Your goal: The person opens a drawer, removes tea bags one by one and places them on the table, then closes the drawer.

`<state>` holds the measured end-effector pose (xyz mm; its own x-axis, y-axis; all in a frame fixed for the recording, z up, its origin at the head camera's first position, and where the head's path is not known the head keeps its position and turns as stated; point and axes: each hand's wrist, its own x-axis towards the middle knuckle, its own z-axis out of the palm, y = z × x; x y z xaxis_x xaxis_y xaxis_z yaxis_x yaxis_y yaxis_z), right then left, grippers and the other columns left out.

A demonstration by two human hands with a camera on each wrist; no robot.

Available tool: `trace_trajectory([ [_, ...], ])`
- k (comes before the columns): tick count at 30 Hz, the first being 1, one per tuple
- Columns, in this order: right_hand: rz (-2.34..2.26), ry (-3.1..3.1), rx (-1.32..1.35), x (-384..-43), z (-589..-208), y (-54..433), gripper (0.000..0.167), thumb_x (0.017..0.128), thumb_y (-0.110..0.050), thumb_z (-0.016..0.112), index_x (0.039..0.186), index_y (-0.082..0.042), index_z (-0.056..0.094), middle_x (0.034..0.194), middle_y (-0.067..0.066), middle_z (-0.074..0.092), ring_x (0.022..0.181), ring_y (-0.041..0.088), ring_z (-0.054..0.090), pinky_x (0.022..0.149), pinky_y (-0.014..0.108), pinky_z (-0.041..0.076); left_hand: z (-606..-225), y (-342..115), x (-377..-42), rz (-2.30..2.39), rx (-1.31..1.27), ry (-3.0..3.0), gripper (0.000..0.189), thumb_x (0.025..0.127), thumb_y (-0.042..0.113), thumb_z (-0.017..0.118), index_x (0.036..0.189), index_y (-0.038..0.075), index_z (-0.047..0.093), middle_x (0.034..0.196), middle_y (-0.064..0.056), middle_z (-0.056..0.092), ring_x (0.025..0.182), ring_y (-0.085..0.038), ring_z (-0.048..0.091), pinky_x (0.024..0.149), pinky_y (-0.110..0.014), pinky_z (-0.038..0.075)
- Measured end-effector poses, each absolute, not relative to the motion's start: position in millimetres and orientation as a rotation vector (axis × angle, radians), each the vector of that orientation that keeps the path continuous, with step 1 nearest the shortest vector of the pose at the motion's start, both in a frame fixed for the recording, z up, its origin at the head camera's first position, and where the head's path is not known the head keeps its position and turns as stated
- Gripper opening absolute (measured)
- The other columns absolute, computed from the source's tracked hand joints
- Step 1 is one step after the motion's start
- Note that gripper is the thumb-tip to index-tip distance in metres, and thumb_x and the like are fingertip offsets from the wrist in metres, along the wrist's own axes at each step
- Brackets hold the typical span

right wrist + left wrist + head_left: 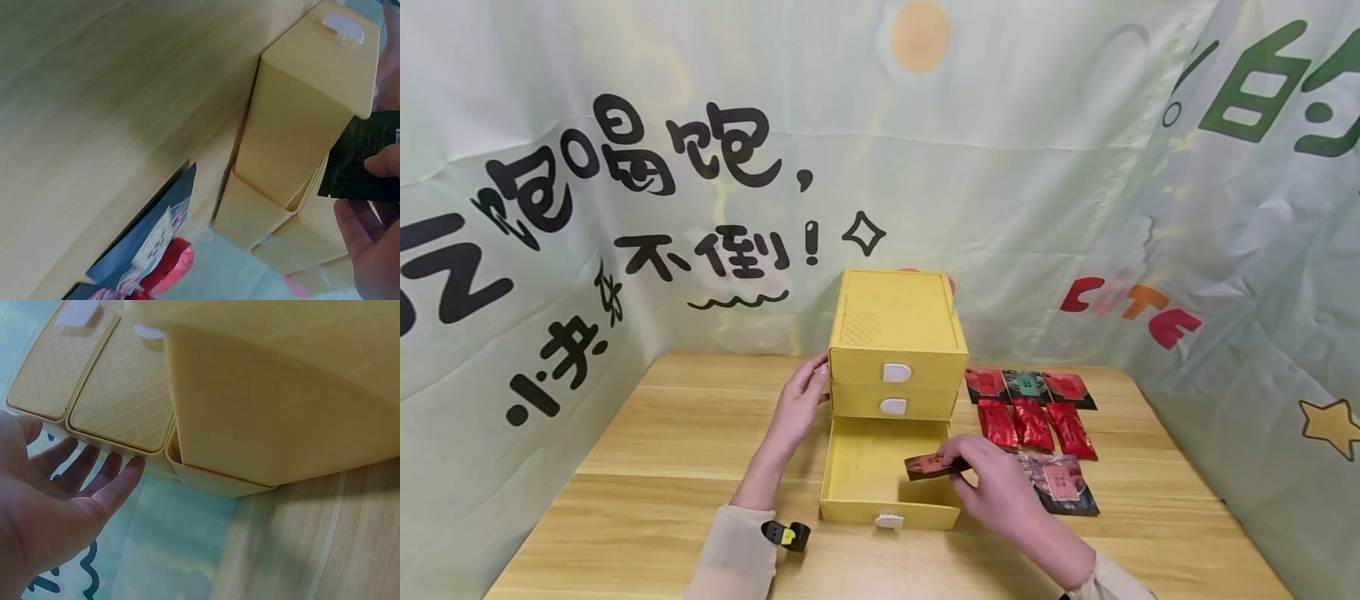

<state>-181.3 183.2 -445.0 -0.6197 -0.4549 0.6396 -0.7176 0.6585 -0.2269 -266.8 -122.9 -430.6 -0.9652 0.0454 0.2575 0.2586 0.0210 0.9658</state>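
Note:
A yellow drawer cabinet [895,308] stands on the wooden table, its bottom drawer [857,467] pulled out and the upper two pushed in. My left hand [797,404] is at the cabinet's left side; in the left wrist view its fingertips [131,469] touch the side edge, fingers extended. Over the right part of the pulled-out drawer, my right hand [1000,492] pinches a flat dark sachet [925,467] with a reddish label. The right wrist view shows the sachet's dark printed back [353,156], thumb on top and fingers beneath. The drawer floor is bare where it shows.
Right of the cabinet, three flat sachets [1027,385] lie in a back row, with three shiny red packets [1033,427] before them. Nearer me is a dark sachet with a pink label [1063,483]. Printed cloth [1000,192] hangs behind and at both sides.

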Motion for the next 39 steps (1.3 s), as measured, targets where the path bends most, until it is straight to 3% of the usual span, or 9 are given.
trace_trajectory([
  [7,0.641,-2.245,0.903,-179.8,-441.6,198.9,0.054,0.056,0.018,0.087,0.092,-0.014,0.063,0.104,-0.001,0.073,0.093,0.019,0.071,0.076,0.031,0.063,-430.3,-122.5,-267.3,-2.083,-0.328,-2.108,0.046,0.113,0.02,0.046,0.155,0.0,0.045,0.157,-0.021,0.046,0.131,-0.04,0.056,0.105,-0.054,0.053],
  [15,0.663,-2.245,0.844,-178.5,-441.3,221.4,0.055,0.056,0.021,0.085,0.09,-0.014,0.061,0.107,0.0,0.073,0.096,0.02,0.071,0.085,0.01,0.053,-430.7,-122.5,-267.2,-2.082,-0.321,-2.118,0.046,0.113,0.021,0.046,0.155,0.003,0.046,0.157,-0.019,0.047,0.131,-0.039,0.056,0.106,-0.053,0.053],
  [22,0.62,-2.226,0.786,-176.8,-441.5,240.8,0.054,0.053,0.023,0.081,0.089,-0.013,0.062,0.106,0.001,0.074,0.095,0.023,0.072,0.077,0.012,0.055,-430.8,-122.2,-267.5,-2.081,-0.322,-2.12,0.046,0.113,0.021,0.046,0.156,0.003,0.046,0.157,-0.019,0.047,0.131,-0.04,0.056,0.106,-0.053,0.053],
  [32,0.586,-2.233,0.676,-176.0,-450.8,271.2,0.059,0.047,0.026,0.083,0.088,-0.012,0.062,0.104,0.0,0.074,0.092,0.023,0.071,0.089,0.004,0.048,-431.5,-122.1,-268.2,-2.086,-0.325,-2.109,0.046,0.113,0.02,0.045,0.156,0.003,0.045,0.156,-0.02,0.048,0.131,-0.038,0.056,0.106,-0.053,0.053],
  [39,0.547,-2.269,0.598,-174.8,-455.3,291.5,0.06,0.046,0.022,0.085,0.087,-0.014,0.061,0.102,-0.001,0.075,0.09,0.024,0.071,0.083,0.006,0.049,-431.3,-121.9,-268.0,-2.087,-0.328,-2.11,0.046,0.113,0.02,0.045,0.156,0.002,0.045,0.156,-0.021,0.048,0.13,-0.039,0.057,0.106,-0.054,0.053],
])
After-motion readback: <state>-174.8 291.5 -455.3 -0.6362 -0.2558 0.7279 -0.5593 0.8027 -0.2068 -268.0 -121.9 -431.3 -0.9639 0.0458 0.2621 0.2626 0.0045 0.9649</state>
